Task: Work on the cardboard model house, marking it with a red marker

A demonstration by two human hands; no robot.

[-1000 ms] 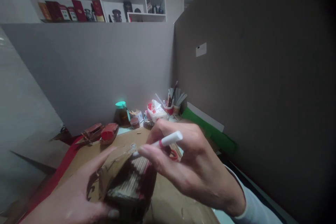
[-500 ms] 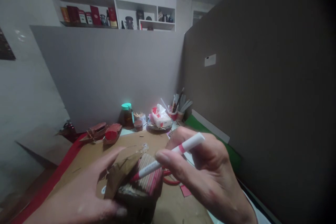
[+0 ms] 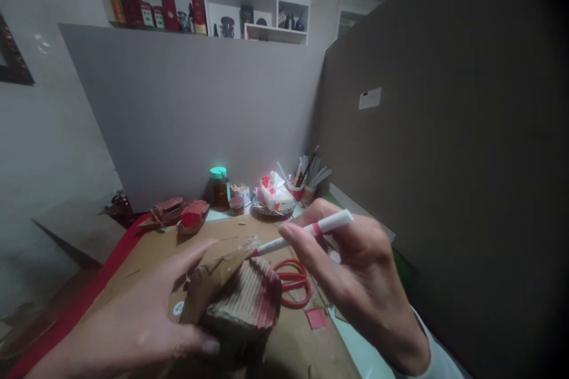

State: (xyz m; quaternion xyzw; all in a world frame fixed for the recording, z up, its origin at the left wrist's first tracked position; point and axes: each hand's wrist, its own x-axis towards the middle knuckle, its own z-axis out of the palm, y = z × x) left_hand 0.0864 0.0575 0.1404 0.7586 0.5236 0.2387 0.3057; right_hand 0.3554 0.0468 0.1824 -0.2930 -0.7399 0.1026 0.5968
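Our left hand (image 3: 133, 331) is clamped on a corrugated cardboard model (image 3: 235, 302) above the table's near edge, while our right hand (image 3: 355, 272) pinches a red marker (image 3: 302, 232) at its partly reddened ridges, most remaining brown.

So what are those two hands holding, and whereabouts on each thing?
The right hand pinches a white-and-red marker pen mid-barrel; the left hand grips a brown corrugated-cardboard model by its near side.

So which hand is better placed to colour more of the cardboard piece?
Probably the right hand: it holds the pen, tip near the cardboard piece. The left hand grips that piece.
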